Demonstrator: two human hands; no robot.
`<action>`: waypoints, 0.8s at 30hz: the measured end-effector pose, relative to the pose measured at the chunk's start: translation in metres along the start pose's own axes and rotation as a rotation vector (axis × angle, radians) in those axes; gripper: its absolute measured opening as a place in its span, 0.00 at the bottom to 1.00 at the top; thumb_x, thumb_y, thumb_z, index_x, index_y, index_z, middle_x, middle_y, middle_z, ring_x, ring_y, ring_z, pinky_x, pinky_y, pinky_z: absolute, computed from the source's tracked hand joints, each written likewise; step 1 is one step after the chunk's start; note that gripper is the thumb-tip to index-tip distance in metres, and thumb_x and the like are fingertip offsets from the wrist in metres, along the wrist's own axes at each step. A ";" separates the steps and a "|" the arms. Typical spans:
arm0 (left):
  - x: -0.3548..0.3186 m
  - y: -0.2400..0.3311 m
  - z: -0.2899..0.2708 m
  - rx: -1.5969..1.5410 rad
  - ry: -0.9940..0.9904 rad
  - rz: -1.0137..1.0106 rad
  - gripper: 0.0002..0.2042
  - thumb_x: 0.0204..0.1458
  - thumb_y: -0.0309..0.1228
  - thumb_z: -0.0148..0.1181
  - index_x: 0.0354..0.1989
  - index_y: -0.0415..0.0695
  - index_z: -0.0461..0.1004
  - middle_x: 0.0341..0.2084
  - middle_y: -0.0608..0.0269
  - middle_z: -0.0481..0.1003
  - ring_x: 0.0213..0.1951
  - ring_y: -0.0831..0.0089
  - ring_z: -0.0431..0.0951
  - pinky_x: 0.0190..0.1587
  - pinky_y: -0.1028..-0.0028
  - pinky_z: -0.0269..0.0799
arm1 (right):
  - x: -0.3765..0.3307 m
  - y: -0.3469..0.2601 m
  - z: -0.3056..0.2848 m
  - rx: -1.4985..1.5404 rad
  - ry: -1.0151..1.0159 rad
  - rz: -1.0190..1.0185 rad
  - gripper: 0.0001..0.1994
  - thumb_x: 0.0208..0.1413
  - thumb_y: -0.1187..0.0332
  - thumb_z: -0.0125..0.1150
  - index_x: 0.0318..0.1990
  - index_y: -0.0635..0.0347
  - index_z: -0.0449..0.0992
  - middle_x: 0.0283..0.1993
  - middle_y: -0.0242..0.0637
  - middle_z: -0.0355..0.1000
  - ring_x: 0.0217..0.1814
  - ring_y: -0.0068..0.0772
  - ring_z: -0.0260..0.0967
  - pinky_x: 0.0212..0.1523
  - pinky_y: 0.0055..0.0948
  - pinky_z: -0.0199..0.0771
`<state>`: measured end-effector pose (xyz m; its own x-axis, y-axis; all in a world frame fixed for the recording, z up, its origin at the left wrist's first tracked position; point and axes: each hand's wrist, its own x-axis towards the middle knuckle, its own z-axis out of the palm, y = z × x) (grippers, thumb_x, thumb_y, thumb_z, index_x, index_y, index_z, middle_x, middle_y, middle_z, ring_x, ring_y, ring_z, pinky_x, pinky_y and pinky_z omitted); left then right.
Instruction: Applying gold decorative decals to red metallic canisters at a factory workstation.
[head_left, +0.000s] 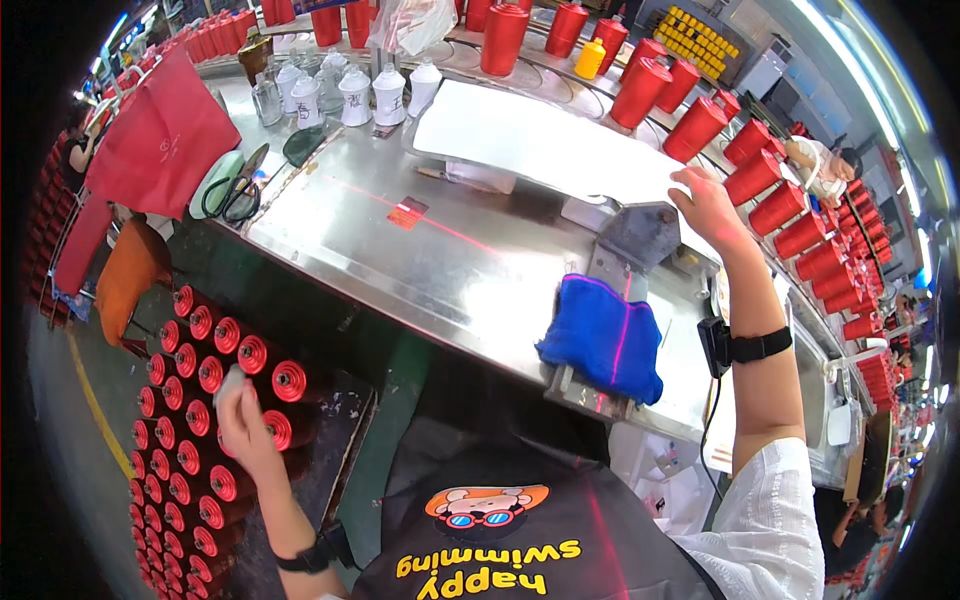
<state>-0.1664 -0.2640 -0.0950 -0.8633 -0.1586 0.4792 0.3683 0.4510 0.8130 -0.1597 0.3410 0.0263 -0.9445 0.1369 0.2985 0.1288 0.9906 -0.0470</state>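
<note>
My left hand (245, 428) is down at the left, over rows of red bottles (253, 354) with metal necks. Its fingers are bent together, and a small whitish piece (231, 383) shows at their tips; its kind is too blurred to tell. At the right, my right hand (712, 207) is stretched out over the edge of a long white sheet (540, 140), close to the red bottles (697, 128) on the conveyor. Its fingers are apart, with nothing visible in them. A blue cloth (605, 335) drapes over a metal fixture (640, 235) on the steel bench.
Scissors (240, 198) and white bottle-shaped pieces (355, 97) stand toward the bench's far left, near a red bag (160, 140). A red card (407, 212) lies on the steel top (370, 270). A yellow bottle (590, 58) stands among the red ones. Another person (825, 165) is beyond the conveyor.
</note>
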 end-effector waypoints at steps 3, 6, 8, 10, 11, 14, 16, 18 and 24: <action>0.085 0.060 0.095 -0.019 -0.286 0.086 0.09 0.57 0.28 0.52 0.38 0.34 0.73 0.37 0.63 0.73 0.42 0.74 0.69 0.48 0.77 0.62 | 0.001 0.056 0.022 -0.098 -0.012 0.201 0.11 0.53 0.71 0.54 0.42 0.66 0.74 0.45 0.53 0.71 0.49 0.54 0.68 0.51 0.41 0.68; 0.162 0.092 0.182 -0.144 -0.502 0.065 0.10 0.56 0.31 0.52 0.37 0.36 0.74 0.31 0.68 0.70 0.37 0.79 0.66 0.43 0.79 0.61 | -0.006 0.134 0.040 -0.335 -0.157 0.350 0.11 0.51 0.70 0.47 0.35 0.65 0.75 0.38 0.55 0.73 0.44 0.55 0.71 0.46 0.47 0.70; 0.205 0.082 0.232 -0.136 -0.578 0.018 0.13 0.55 0.35 0.54 0.37 0.36 0.74 0.31 0.66 0.71 0.36 0.78 0.67 0.42 0.77 0.62 | -0.001 0.157 0.049 -0.411 -0.313 0.287 0.12 0.49 0.68 0.48 0.33 0.64 0.78 0.36 0.51 0.75 0.43 0.51 0.72 0.46 0.47 0.71; 0.241 0.044 0.267 0.000 -0.562 0.007 0.15 0.54 0.37 0.55 0.37 0.35 0.75 0.31 0.65 0.72 0.36 0.76 0.68 0.42 0.75 0.62 | 0.009 0.154 0.054 -0.391 -0.364 0.327 0.15 0.53 0.65 0.46 0.35 0.65 0.79 0.40 0.52 0.74 0.46 0.50 0.72 0.49 0.45 0.70; 0.254 0.032 0.286 0.120 -0.543 -0.015 0.17 0.52 0.39 0.55 0.38 0.34 0.75 0.31 0.63 0.73 0.35 0.75 0.69 0.41 0.73 0.63 | 0.012 0.164 0.055 -0.393 -0.357 0.348 0.15 0.53 0.65 0.46 0.35 0.65 0.79 0.40 0.52 0.74 0.46 0.50 0.72 0.49 0.45 0.70; 0.277 0.033 0.335 0.408 -0.823 -0.047 0.20 0.50 0.41 0.55 0.40 0.32 0.74 0.33 0.57 0.75 0.36 0.70 0.72 0.41 0.70 0.65 | 0.014 0.211 0.062 -0.262 -0.350 0.580 0.19 0.56 0.59 0.45 0.40 0.66 0.77 0.45 0.52 0.74 0.50 0.50 0.71 0.52 0.44 0.68; 0.270 0.038 0.352 0.296 -0.873 -0.064 0.23 0.48 0.43 0.55 0.40 0.31 0.73 0.35 0.44 0.75 0.39 0.57 0.75 0.42 0.63 0.67 | 0.021 0.235 0.069 -0.226 -0.403 0.732 0.24 0.57 0.52 0.45 0.43 0.66 0.76 0.48 0.50 0.73 0.51 0.51 0.70 0.53 0.43 0.67; 0.263 0.040 0.354 0.311 -0.771 -0.045 0.23 0.48 0.42 0.55 0.40 0.31 0.73 0.36 0.44 0.76 0.39 0.56 0.76 0.42 0.62 0.67 | 0.031 0.233 0.072 -0.129 -0.359 0.733 0.23 0.55 0.52 0.49 0.44 0.64 0.76 0.47 0.50 0.73 0.50 0.51 0.70 0.52 0.43 0.68; 0.264 0.023 0.357 0.335 -0.590 0.261 0.22 0.49 0.39 0.56 0.48 0.35 0.70 0.42 0.46 0.75 0.45 0.53 0.75 0.48 0.63 0.67 | 0.056 0.232 0.086 -0.167 -0.240 0.684 0.19 0.46 0.55 0.61 0.40 0.61 0.78 0.41 0.48 0.75 0.45 0.46 0.72 0.48 0.37 0.70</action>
<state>-0.5089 0.0178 -0.0683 -0.8390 0.4482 0.3085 0.5437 0.6696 0.5060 -0.2091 0.5777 -0.0494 -0.6747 0.7371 0.0376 0.7377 0.6751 0.0039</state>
